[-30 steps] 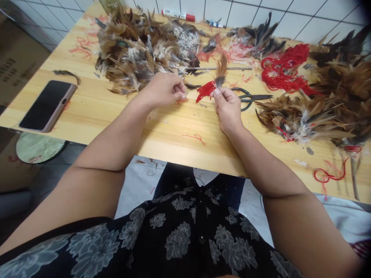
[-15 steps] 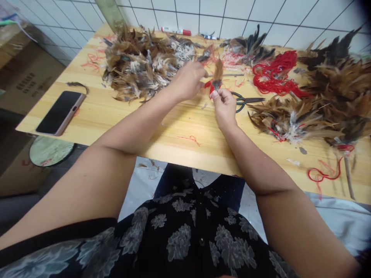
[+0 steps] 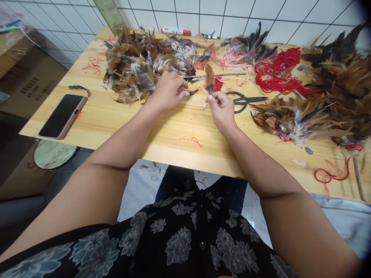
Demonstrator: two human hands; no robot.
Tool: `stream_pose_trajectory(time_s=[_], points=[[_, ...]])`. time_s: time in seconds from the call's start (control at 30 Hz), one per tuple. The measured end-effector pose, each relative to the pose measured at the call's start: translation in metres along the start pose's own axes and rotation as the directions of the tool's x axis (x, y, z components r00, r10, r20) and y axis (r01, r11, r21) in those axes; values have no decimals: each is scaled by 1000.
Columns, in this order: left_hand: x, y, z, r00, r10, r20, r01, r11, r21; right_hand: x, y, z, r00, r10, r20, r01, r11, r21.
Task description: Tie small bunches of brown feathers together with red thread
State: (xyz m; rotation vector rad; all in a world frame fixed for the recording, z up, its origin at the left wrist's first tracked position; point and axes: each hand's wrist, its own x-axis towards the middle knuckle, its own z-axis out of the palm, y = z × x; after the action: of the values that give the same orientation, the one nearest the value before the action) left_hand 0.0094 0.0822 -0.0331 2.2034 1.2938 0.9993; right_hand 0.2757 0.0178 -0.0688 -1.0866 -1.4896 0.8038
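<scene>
My right hand pinches a small brown feather tuft by its base, tip upward. Just behind it shows a bright red bundle; I cannot tell whether it touches the hand. Black-handled scissors lie close to the right hand's far side, blades to the right. My left hand is at the right edge of a large brown and white feather pile, thumb apart from the fingers. A small dark feather is by its thumb tip. A thin stick lies behind both hands.
Red yarn and more feather bunches cover the right side of the wooden table. At the left end lies a phone. Markers rest along the tiled wall. Red thread scraps are near the front edge.
My left hand has drawn back leftward from the feather tuft to the pile's edge. The tuft in my right hand has shifted slightly left, and the red bundle now shows behind it.
</scene>
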Motion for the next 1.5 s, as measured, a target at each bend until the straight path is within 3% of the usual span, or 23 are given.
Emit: stream_pose_trajectory(time_s=[0.1,0.17,0.3,0.43,0.57,0.7,0.97,1.2,1.37,1.43,1.5], points=[[8,8,17,999,13,36,-14,999,42,0,1,-1,1000,13,-20,-13,1000,-2],[8,12,17,998,-7,55,5,999,39,-1,3,-2,999,20,-32,-20,1000,-9],[-6,12,-4,995,-32,97,40,996,-81,-3,2,-2,1000,19,-11,-19,999,-48],[-23,19,-26,976,-54,212,103,969,-226,-8,-4,-1,999,-9,51,16,990,-143],[-26,39,-32,964,29,263,24,981,-194,-9,-4,0,993,-82,84,102,958,-270],[-26,53,-29,977,86,197,-49,981,-189,-8,3,0,986,-127,107,156,929,-337],[-31,47,-14,991,12,130,29,952,-305,-12,-7,0,985,-60,164,108,948,-301],[-29,36,-6,972,230,37,-227,971,-73,-11,-26,1,957,110,267,-81,990,-119],[-32,42,-4,993,95,71,-72,958,-279,-9,-26,0,938,156,309,-147,988,-54],[-31,44,-2,994,106,-19,-107,958,-268,-9,-24,0,946,161,283,-160,987,-28],[-29,48,-2,961,180,-210,-217,962,-167,-9,-23,0,958,163,238,-171,985,11]])
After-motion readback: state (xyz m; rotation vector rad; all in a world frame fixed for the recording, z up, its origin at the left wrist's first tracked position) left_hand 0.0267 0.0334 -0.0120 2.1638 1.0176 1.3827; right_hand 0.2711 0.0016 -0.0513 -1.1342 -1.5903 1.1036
